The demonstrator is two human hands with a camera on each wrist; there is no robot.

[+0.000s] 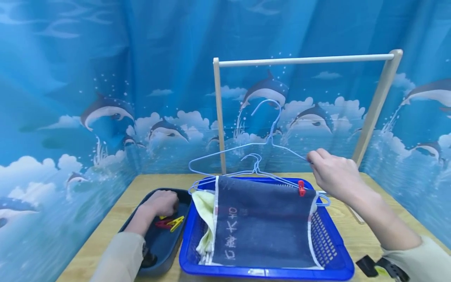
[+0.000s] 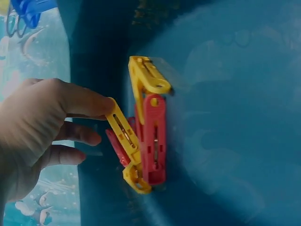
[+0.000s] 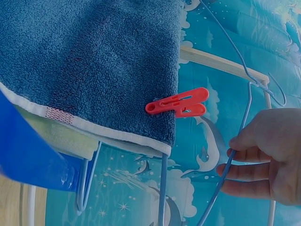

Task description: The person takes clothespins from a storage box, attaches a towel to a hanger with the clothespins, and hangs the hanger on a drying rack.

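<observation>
Just w/in tray point(image 1: 172, 242) rim, L hand point(image 1: 163, 202) on yel. clip point(image 2: 124, 128), room beside.

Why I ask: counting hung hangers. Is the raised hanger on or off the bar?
Off: the hanger's hook shows clear below the bar.

Small laundry set-up closed in by a blue curtain point(image 1: 169, 86) printed with leaping dolphins and clouds; whether it belongs to a home or a studio cannot be told. Laundry gear marks it: on and above a wooden table point(image 1: 360, 243) are a blue plastic basket point(image 1: 299, 273), a dark towel point(image 1: 264, 231), light-blue hangers point(image 1: 270, 139), a wooden rack point(image 1: 379, 98) and a dark tray point(image 1: 161, 250) of clothes pegs point(image 2: 154, 141).
</observation>
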